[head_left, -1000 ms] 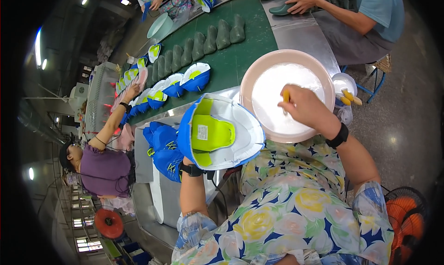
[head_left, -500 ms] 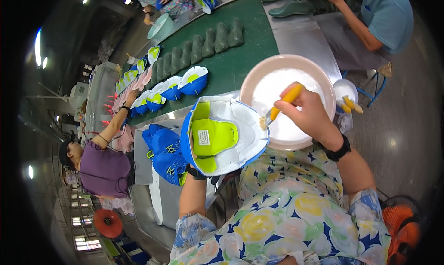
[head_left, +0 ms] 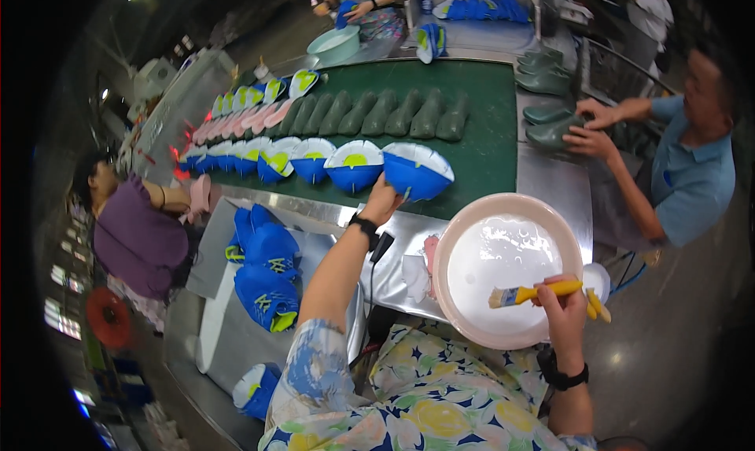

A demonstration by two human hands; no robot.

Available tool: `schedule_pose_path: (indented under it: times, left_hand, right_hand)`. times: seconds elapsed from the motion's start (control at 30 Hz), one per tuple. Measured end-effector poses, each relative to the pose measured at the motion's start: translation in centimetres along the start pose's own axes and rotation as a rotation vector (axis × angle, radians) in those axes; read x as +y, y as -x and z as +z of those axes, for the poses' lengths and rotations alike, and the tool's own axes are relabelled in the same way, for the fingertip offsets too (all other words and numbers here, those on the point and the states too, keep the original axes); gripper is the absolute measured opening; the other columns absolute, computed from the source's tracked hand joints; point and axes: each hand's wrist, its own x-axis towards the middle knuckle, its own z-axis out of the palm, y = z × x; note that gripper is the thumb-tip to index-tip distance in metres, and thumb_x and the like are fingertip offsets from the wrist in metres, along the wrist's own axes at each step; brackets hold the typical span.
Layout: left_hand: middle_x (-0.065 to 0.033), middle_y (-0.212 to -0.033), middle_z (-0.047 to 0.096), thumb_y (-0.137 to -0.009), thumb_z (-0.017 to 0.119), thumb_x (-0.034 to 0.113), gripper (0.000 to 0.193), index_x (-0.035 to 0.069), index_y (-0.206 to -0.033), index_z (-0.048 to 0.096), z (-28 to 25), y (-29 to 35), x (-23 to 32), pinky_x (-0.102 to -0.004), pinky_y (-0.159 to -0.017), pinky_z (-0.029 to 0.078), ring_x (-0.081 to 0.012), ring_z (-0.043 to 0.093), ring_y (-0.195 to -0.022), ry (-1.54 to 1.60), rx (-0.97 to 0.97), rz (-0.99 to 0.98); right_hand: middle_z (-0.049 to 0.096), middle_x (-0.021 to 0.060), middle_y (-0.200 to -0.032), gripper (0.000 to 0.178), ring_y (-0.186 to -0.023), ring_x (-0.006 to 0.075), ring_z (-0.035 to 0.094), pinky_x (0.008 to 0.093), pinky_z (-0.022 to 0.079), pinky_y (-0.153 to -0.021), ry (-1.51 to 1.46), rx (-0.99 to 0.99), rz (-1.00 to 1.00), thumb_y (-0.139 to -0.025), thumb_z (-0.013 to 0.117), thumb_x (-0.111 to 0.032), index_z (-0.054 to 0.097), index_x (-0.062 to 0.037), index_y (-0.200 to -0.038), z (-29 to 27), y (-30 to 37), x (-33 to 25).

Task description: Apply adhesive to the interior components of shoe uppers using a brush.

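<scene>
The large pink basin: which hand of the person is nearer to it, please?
Right. The right hand is at the basin's right side, holding a brush over it; the left hand is away to its left, holding a blue shoe upper.

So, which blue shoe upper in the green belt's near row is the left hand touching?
The rightmost blue shoe upper, at the row's right-hand end: the left hand is at its lower edge, while the other uppers stand to its left, clear of that hand.
</scene>
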Motion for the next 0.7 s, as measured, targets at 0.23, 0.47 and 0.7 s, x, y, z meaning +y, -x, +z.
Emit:
schedule_pose_path:
  times: [0.23,0.47,0.7]
  left_hand:
    - [-0.0256,-0.135,0.055,-0.084,0.059,0.009,0.067,-0.001,-0.147,0.037,-6.2,-3.9,-1.8,-0.0394,-0.105,0.043,-0.0367,0.052,-0.127,-0.394,0.45,0.186]
    - [-0.0165,-0.13,0.055,-0.077,0.058,-0.004,0.061,0.006,-0.137,0.052,-9.1,20.7,6.9,-0.0401,-0.095,0.049,-0.0319,0.06,-0.11,-1.307,0.088,0.662]
    - [-0.015,-0.139,0.05,-0.071,0.072,0.003,0.054,0.007,-0.124,0.061,-22.9,31.8,2.6,-0.0477,-0.101,0.044,-0.0397,0.05,-0.123,-1.9,0.48,0.356]
  right_hand:
    - [0.065,0.0098,-0.097,0.016,-0.082,0.0136,0.065,0.0256,0.054,-0.076,0.052,-0.174,-0.003,-0.095,0.065,-0.007,0.056,0.0002,-0.107,0.6,0.2,0.0]
    - [0.065,0.009,-0.099,0.018,-0.08,0.0133,0.063,0.0251,0.053,-0.076,0.164,-0.143,0.015,-0.097,0.064,-0.01,0.057,-0.0002,-0.11,-1.4,0.0,1.5]
    - [0.065,0.0058,-0.094,0.012,-0.085,0.0127,0.063,0.026,0.052,-0.076,0.407,-0.259,-0.1,-0.093,0.066,-0.006,0.061,0.0011,-0.101,0.3,-2.5,0.8]
